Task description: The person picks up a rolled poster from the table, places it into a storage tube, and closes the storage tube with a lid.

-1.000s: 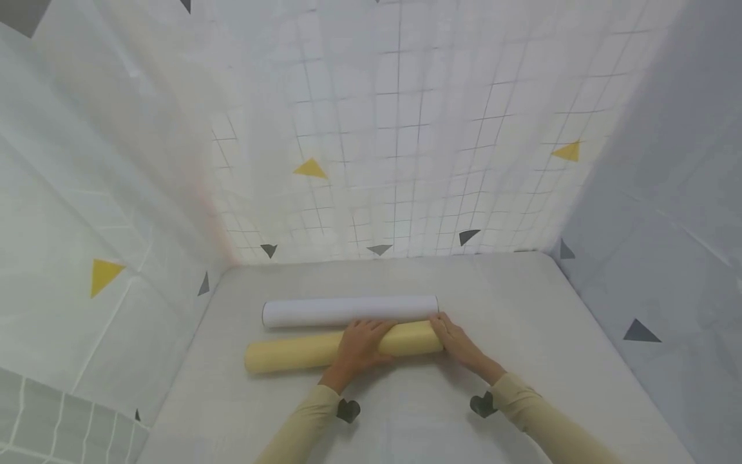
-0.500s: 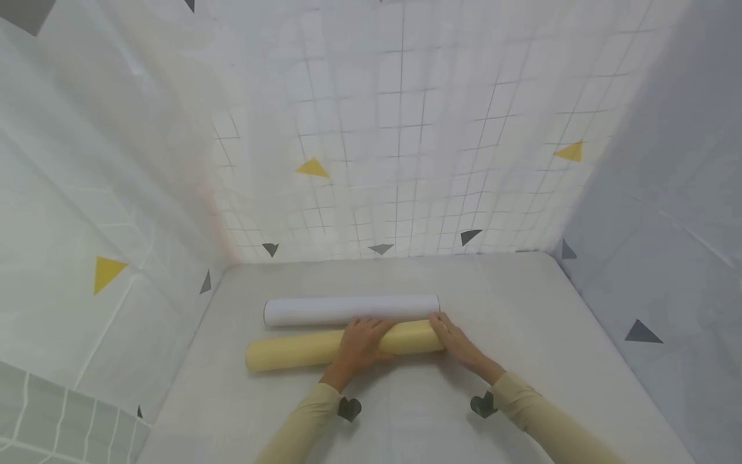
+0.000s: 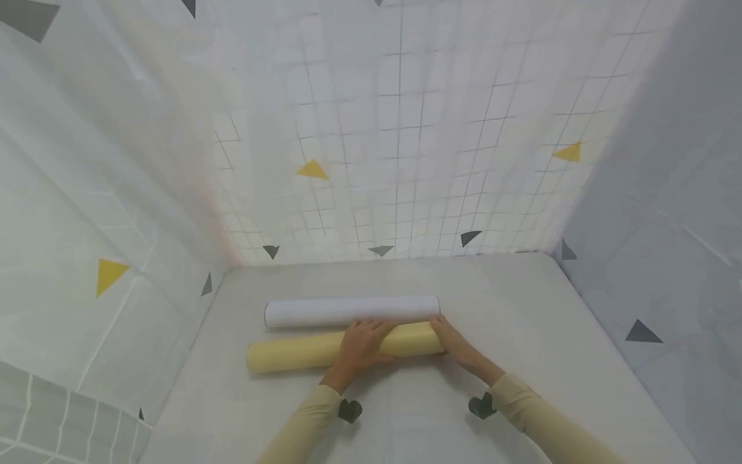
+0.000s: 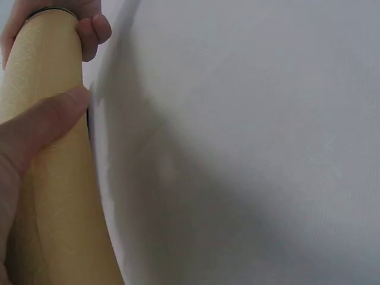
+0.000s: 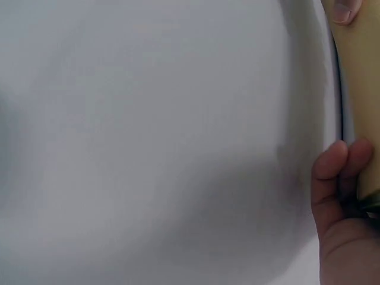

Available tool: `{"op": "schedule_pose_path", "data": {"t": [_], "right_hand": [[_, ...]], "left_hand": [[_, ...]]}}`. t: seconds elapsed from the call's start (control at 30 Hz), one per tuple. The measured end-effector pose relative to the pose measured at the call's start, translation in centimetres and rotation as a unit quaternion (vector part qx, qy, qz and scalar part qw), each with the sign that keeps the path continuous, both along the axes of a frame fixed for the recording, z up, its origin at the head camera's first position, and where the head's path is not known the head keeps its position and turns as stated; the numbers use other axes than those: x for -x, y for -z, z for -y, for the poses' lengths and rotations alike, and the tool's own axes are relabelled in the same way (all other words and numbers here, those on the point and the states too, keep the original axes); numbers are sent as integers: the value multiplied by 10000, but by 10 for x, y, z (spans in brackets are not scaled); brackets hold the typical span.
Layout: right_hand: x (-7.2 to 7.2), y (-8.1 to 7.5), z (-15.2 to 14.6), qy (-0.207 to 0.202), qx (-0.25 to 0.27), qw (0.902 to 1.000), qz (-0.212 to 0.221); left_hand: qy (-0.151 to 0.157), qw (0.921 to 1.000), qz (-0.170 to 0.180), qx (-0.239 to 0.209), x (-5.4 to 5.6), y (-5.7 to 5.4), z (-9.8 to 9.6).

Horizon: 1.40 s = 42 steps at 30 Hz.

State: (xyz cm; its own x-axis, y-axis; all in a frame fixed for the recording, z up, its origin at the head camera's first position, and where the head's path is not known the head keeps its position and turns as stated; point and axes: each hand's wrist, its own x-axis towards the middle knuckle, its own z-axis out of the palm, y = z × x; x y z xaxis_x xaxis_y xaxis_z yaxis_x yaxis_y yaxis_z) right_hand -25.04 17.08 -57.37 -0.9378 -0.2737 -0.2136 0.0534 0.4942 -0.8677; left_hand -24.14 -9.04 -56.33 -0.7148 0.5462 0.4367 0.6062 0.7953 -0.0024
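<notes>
A long yellow roll (image 3: 290, 353), faintly patterned like wallpaper, lies crosswise on the white-covered surface, slightly higher at its right side in the head view. My left hand (image 3: 361, 348) grips it right of its middle, fingers over the far side. In the left wrist view, the left thumb (image 4: 56, 116) lies across the roll. My right hand (image 3: 458, 341) holds the right end; the right wrist view shows its fingers (image 5: 328, 178) bent beside the roll's dark-rimmed end (image 5: 373, 200). Just behind lies a white roll (image 3: 348, 312), close to my left fingertips; whether they touch it I cannot tell.
White sheeting with a grid pattern (image 3: 406, 161) rises behind the surface. Similar sheets hang at the left (image 3: 69, 193) and right (image 3: 655, 225). Dark heart-shaped marks (image 3: 350, 410) show near my forearms.
</notes>
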Motion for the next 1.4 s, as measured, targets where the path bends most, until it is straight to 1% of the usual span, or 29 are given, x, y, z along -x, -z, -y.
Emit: {"op": "schedule_pose_path", "data": {"t": [0.1, 0.17, 0.27, 0.37, 0.47, 0.63, 0.73, 0.83, 0.87, 0.97, 1.17, 1.27, 1.4], "right_hand": [[2, 2, 3, 172, 9, 9998, 24], [2, 2, 4, 229, 65, 9997, -80], [0, 3, 6, 296, 297, 9986, -314], [-1, 3, 7, 326, 652, 9959, -531], [-2, 3, 7, 416, 876, 9933, -630], [-5, -1, 10, 456, 986, 9925, -556], [-13, -16, 13, 374, 1083, 9923, -481], [-13, -18, 15, 425, 1134, 9917, -434], [-12, -17, 16, 452, 1128, 9917, -432], [-5, -2, 17, 582, 1105, 9914, -391], [-5, -1, 18, 606, 1146, 9907, -402], [-6, -1, 18, 640, 1108, 9908, -444], [-7, 2, 17, 629, 947, 9924, -476]], "left_hand": [[4, 10000, 23, 0, 0, 0, 0], [9, 10000, 19, -37, 0, 0, 0], [30, 9999, 49, -117, 0, -1, 0], [51, 9999, 55, -130, -1, -2, -1], [37, 9999, 38, -118, -2, -5, 0], [24, 9999, 90, -113, -1, -6, 1], [53, 9998, 145, -98, 0, -4, 2], [47, 9999, 117, -56, 2, -2, 3], [46, 9999, 113, -50, 2, -1, 3], [25, 10000, -1, 4, 3, 1, 2], [12, 9998, -196, 13, 4, 1, 1], [38, 9999, -165, 8, 3, 1, 0], [37, 10000, -39, 32, 2, 1, 0]]}}
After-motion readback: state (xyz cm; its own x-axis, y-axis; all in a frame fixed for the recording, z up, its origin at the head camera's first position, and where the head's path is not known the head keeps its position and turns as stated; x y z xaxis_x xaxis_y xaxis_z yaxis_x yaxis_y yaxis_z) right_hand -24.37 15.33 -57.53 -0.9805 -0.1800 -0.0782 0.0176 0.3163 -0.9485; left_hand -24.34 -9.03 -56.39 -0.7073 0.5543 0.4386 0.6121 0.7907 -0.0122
